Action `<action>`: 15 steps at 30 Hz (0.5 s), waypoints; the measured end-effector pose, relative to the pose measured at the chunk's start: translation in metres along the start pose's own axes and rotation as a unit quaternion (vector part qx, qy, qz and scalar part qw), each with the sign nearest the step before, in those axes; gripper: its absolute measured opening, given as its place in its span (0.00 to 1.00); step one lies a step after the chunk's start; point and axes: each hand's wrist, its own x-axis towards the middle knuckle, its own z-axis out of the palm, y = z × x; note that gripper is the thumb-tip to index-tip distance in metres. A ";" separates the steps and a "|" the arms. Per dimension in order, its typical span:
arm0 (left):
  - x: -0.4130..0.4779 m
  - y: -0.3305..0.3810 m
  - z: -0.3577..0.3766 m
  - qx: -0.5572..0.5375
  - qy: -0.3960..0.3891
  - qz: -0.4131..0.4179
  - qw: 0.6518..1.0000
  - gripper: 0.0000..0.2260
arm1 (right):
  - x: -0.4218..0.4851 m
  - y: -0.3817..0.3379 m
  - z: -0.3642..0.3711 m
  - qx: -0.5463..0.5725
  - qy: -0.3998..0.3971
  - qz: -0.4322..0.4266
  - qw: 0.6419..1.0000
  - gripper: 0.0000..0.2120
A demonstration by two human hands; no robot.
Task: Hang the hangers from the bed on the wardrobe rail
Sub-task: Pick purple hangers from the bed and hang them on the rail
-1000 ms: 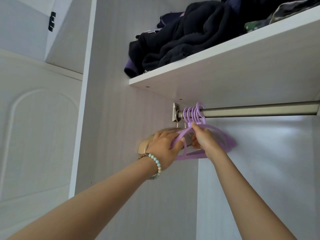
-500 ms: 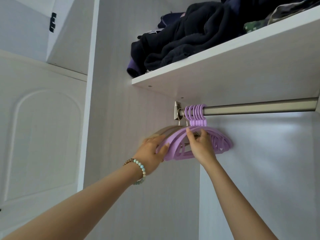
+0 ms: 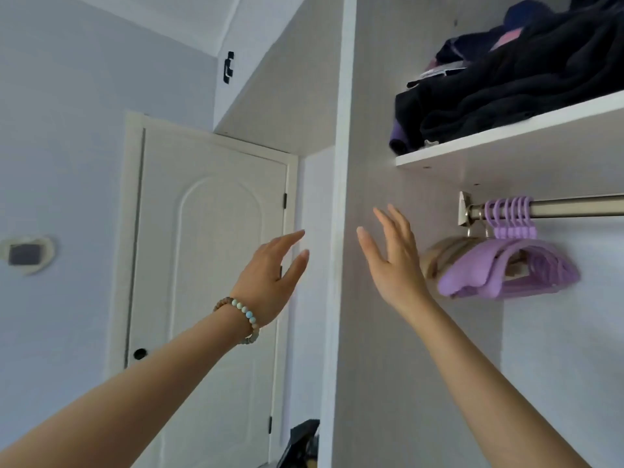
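Purple hangers (image 3: pixel 506 268) hang bunched at the left end of the wardrobe rail (image 3: pixel 580 206), hooks packed side by side next to the wall bracket (image 3: pixel 464 209); a beige hanger (image 3: pixel 439 255) sits just behind them. My right hand (image 3: pixel 395 265) is raised left of the bunch, fingers straight and spread, holding nothing, not touching it. My left hand (image 3: pixel 270 282), beaded bracelet (image 3: pixel 243 315) at the wrist, is likewise empty, fingers extended, before the white door (image 3: pixel 209 248). Hands apart. Dark clothes (image 3: pixel 523 79) are piled on the shelf (image 3: pixel 506 136) above.

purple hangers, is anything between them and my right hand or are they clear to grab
Nothing visible stands between them. The right hand, open, is to the left of the purple hangers, which hang by their hooks on the rail.
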 end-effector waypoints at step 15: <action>-0.310 -0.227 -0.338 0.299 -0.007 -0.334 0.894 0.30 | -0.205 -0.309 0.342 0.103 -0.360 -0.156 0.914 0.31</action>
